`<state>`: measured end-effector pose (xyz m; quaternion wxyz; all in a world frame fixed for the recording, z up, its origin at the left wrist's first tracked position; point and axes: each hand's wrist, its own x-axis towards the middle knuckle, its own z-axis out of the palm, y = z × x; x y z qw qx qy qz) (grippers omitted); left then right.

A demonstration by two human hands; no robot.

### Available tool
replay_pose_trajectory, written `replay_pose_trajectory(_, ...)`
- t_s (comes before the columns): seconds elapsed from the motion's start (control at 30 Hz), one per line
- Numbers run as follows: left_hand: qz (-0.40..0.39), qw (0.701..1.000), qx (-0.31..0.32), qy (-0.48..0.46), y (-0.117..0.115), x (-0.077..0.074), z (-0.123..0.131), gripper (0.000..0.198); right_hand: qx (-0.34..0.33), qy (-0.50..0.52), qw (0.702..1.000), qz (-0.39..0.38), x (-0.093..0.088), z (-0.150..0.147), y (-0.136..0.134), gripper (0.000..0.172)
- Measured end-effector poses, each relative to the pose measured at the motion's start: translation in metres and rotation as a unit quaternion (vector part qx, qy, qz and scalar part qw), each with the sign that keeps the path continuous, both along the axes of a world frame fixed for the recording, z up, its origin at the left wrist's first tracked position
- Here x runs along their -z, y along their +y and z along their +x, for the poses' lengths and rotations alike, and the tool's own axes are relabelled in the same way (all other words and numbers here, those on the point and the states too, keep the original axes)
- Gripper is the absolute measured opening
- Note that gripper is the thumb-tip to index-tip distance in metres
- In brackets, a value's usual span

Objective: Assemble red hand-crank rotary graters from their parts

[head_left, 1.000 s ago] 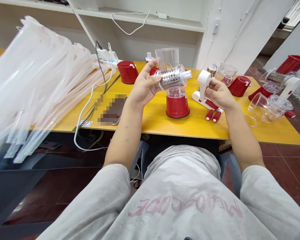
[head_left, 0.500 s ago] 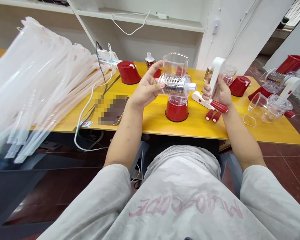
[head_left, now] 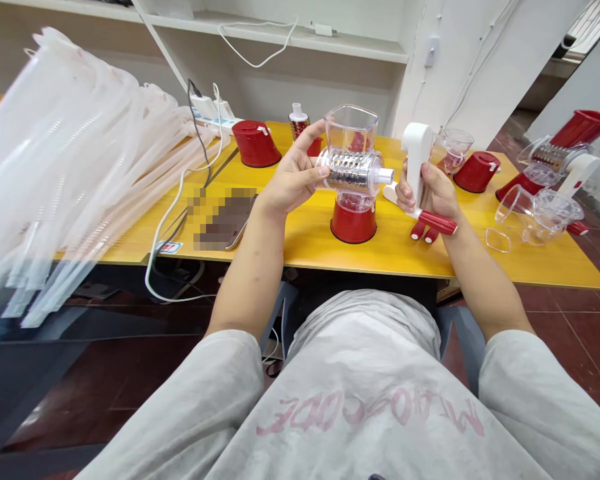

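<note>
While closed, right grip [head_left: 437, 193] around crank [head_left: 417, 157]

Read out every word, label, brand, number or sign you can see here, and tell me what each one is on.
"CODE": the end of the pink lettering, upside down across the grey shirt; the start looks like "M", the middle is unclear.
Too small to read: the sticker near the front edge of the yellow table.
I can make out no other text.
</note>
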<state>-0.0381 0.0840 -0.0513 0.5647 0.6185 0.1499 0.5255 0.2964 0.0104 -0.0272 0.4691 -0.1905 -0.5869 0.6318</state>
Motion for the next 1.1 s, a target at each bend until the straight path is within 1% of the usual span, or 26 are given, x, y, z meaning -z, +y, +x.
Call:
replay_pose_trajectory(0.07, -0.003, 1.000, -0.007, 0.003, -0.002, -0.001, 0.001, 0.121, 0.003, 0.009, 1.000, 0.019, -0.001, 0.004, -0.003, 0.061)
replay_pose_trajectory(0.13, -0.004, 1.000, -0.004, -0.004, -0.003, -0.002, 0.002, 0.121, -0.013, 0.004, 1.000, 0.028, -0.004, 0.010, -0.006, 0.059)
replay_pose_trajectory(0.27, 0.006, 1.000, 0.018, -0.013, -0.005, -0.004, 0.002, 0.103, -0.051, -0.063, 0.997, 0.014, -0.009, 0.026, -0.012, 0.062)
replay_pose_trajectory(0.33, 0.002, 1.000, 0.019, -0.014, -0.005, -0.004, 0.001, 0.101, -0.064, -0.081, 0.995, 0.010, -0.008, 0.032, -0.015, 0.063)
replay_pose_trajectory(0.47, 0.010, 1.000, 0.004, 0.001, -0.002, -0.002, -0.001, 0.101, -0.094, -0.114, 0.989, -0.025, -0.001, 0.032, -0.020, 0.059)
replay_pose_trajectory(0.53, 0.010, 1.000, -0.005, 0.007, 0.000, -0.001, -0.001, 0.104, -0.096, -0.119, 0.987, -0.045, 0.004, 0.028, -0.020, 0.058)
replay_pose_trajectory(0.67, -0.017, 1.000, -0.018, -0.008, -0.001, -0.001, 0.003, 0.120, -0.102, -0.106, 0.988, -0.055, 0.011, 0.023, -0.014, 0.065)
replay_pose_trajectory(0.73, -0.019, 0.999, -0.023, -0.019, -0.002, -0.001, 0.006, 0.121, -0.116, -0.109, 0.986, -0.056, 0.013, 0.024, -0.010, 0.066)
replay_pose_trajectory(0.8, -0.019, 0.999, -0.025, -0.024, -0.003, -0.001, 0.007, 0.118, -0.126, -0.121, 0.983, -0.049, 0.013, 0.027, -0.008, 0.064)
replay_pose_trajectory(0.87, -0.025, 0.999, -0.024, -0.020, -0.003, -0.001, 0.006, 0.114, -0.129, -0.145, 0.981, -0.028, 0.009, 0.032, -0.006, 0.061)
replay_pose_trajectory(0.93, -0.032, 0.999, -0.022, -0.006, -0.002, -0.001, 0.004, 0.110, -0.121, -0.184, 0.975, 0.010, 0.002, 0.037, -0.003, 0.060)
replay_pose_trajectory(1.0, -0.027, 0.999, -0.020, 0.011, -0.001, -0.002, 0.000, 0.106, -0.111, -0.242, 0.962, 0.059, -0.009, 0.043, 0.003, 0.062)
replay_pose_trajectory(1.1, -0.003, 1.000, -0.001, 0.023, 0.001, -0.003, -0.003, 0.099, -0.094, -0.323, 0.933, 0.125, -0.032, 0.048, 0.014, 0.067)
